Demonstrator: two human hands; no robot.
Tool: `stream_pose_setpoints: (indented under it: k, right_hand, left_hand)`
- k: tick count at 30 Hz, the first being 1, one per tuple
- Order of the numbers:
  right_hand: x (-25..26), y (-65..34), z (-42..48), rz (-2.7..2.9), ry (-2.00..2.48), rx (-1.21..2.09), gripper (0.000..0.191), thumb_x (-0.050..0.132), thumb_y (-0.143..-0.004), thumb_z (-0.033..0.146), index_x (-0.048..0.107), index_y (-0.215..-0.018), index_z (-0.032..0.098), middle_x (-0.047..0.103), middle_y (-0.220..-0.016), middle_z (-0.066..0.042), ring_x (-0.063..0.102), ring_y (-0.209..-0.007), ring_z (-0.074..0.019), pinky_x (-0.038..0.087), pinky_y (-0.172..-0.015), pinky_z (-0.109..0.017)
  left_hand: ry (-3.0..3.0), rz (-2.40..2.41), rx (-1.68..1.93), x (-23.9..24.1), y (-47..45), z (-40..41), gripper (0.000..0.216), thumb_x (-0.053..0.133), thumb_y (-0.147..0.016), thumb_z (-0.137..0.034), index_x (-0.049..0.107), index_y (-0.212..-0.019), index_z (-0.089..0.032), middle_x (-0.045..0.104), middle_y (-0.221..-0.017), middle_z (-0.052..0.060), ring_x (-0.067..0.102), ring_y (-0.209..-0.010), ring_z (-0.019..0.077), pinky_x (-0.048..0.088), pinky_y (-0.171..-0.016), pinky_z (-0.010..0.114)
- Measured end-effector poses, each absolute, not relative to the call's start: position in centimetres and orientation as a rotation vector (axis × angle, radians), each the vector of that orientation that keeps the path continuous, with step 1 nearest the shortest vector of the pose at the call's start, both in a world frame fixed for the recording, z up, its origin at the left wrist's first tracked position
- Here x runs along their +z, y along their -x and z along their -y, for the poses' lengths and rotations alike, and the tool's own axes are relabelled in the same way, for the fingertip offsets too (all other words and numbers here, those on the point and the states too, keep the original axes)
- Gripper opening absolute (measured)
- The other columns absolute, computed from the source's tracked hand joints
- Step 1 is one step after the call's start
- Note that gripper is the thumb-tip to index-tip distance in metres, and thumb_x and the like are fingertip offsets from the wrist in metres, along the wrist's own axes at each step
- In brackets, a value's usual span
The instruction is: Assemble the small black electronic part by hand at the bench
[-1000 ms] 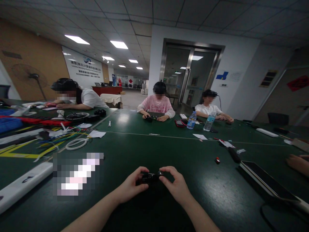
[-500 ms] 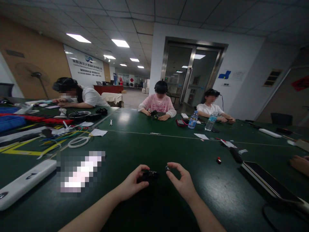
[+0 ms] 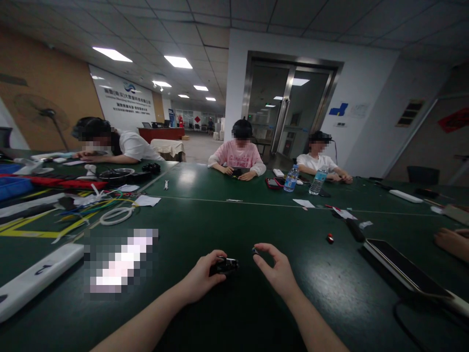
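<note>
My left hand [image 3: 202, 274] is closed on a small, glossy black object [image 3: 229, 265] with shiny details, perhaps a toy car; fingers and thumb grip its left end, hiding that part. To the right, a short gap away, my right hand [image 3: 275, 266] pinches a tiny dark piece [image 3: 255, 251] with a bluish glint between index fingertip and thumb. Its kind is too small to make out. Both hands are just above or on the dark green table [image 3: 242, 230], and the two held things do not touch.
A white numbered bar [image 3: 40, 278] and a blurred-out bright panel lie left. To the right are a small red item [image 3: 330, 238], a phone-like slab [image 3: 406, 266] and a cable. Two water bottles [image 3: 291, 178] stand farther back. Co-workers sit across the table; another person's hand [image 3: 452, 243] shows at right.
The camera view has shifted slightly. My left hand has tilted the black object a little, so more of it shows. My right hand keeps its pinch, almost unmoved.
</note>
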State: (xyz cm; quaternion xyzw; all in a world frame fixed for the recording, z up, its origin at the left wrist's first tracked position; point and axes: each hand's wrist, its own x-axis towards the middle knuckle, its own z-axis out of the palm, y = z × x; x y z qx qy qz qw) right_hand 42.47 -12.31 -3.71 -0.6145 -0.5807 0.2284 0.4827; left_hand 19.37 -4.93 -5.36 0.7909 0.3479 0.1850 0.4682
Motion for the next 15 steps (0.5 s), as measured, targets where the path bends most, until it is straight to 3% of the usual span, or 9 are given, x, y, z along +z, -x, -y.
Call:
stream_pose_setpoints:
  k: [15]
  right_hand:
    - [-4.08, -42.35, 12.25, 1.427, 1.521, 0.611, 0.028, 0.060, -0.074, 0.035, 0.061, -0.100, 0.024, 0.063, -0.103, -0.002, 0.057, -0.102, -0.0214, 0.042, -0.094, -0.041]
  left_hand:
    - [-2.225, -0.948, 0.459, -5.05, -18.92, 4.38, 0.042, 0.061, -0.073, -0.031, 0.053, -0.113, -0.023, 0.058, -0.105, 0.005, 0.053, -0.097, 0.0231, 0.041, -0.086, 0.036]
